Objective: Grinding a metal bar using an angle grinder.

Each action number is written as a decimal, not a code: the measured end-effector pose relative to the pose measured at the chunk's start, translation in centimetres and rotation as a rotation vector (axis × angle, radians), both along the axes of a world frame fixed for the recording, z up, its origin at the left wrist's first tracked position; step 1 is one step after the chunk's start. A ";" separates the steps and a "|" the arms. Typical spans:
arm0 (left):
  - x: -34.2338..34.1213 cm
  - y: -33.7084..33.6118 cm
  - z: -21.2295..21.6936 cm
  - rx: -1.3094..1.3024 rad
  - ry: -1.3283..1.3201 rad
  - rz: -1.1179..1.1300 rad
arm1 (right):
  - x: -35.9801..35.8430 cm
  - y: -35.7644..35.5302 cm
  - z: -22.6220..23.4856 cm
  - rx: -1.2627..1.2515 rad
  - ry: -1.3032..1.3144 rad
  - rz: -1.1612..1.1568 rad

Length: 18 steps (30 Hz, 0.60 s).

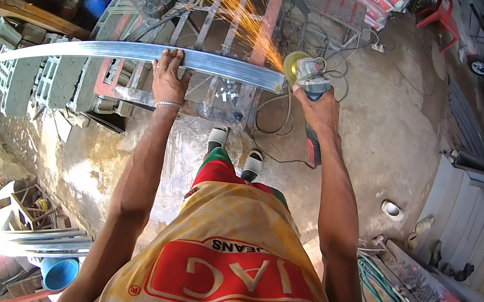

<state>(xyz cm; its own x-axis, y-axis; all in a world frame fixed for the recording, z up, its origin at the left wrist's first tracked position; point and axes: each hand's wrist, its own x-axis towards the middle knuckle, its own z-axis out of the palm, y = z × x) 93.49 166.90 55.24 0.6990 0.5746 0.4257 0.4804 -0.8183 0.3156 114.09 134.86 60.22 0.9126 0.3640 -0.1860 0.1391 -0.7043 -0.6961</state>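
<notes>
A long silvery metal bar (230, 68) lies across a rusty metal frame (266, 29) and extends far to the left. My left hand (171, 77) grips the bar near its middle, fingers over its top and pressing it down. In my right hand (320, 110), closed around its body, is an angle grinder (314, 81). The grinder's yellowish disc (294, 64) is at the bar's right end. Orange sparks (235, 4) stream from the disc toward the far left. My palms are hidden, as is the exact spot where disc meets metal.
Hollow concrete blocks (60, 80) stand under the bar's left part. A power cord (288, 130) loops on the floor near my feet. Stacked bags (375, 0) and a red chair (440, 21) are at the far right. A green hose (388, 296) and blue bucket (59, 274) lie nearer.
</notes>
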 end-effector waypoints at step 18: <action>-0.3 0.3 -0.3 -0.002 0.037 0.001 | 1.0 -0.2 -1.0 0.028 0.051 -0.090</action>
